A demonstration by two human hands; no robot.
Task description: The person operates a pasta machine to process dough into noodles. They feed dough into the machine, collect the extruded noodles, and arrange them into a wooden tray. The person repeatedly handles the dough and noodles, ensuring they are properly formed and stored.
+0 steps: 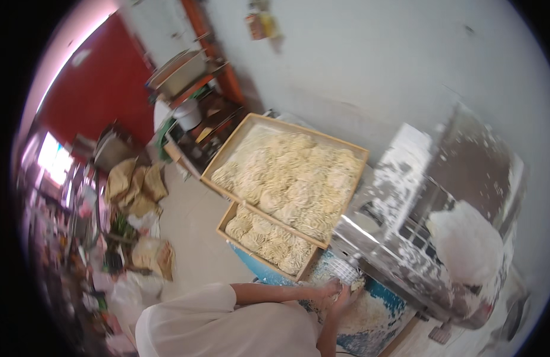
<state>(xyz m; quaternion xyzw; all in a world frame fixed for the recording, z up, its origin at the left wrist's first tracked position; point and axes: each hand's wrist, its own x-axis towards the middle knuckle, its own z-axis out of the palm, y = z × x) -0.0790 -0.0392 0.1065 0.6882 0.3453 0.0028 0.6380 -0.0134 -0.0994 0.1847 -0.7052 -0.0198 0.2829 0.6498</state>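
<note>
My left hand (330, 288) and my right hand (343, 300) are close together below the front of a flour-dusted metal machine (382, 263), apparently a noodle machine. Pale noodle strands (358, 284) show right beside my fingers. Blur hides whether either hand grips them. Just above the hands is a ridged metal part (345, 269) of the machine. To the left, a wooden tray (284, 271) of fresh noodle bundles (268, 236) rests over a blue, flour-covered surface (261, 265). A larger wooden tray (353, 146), full of noodle nests (297, 178), overlaps its far side.
A large white lump (466, 241), perhaps dough, lies on the machine's metal grid (420, 236). Against the pale wall (368, 58), an orange-framed shelf (226, 80) holds containers. Sacks (134, 183) and plastic bags (134, 290) crowd the floor at left.
</note>
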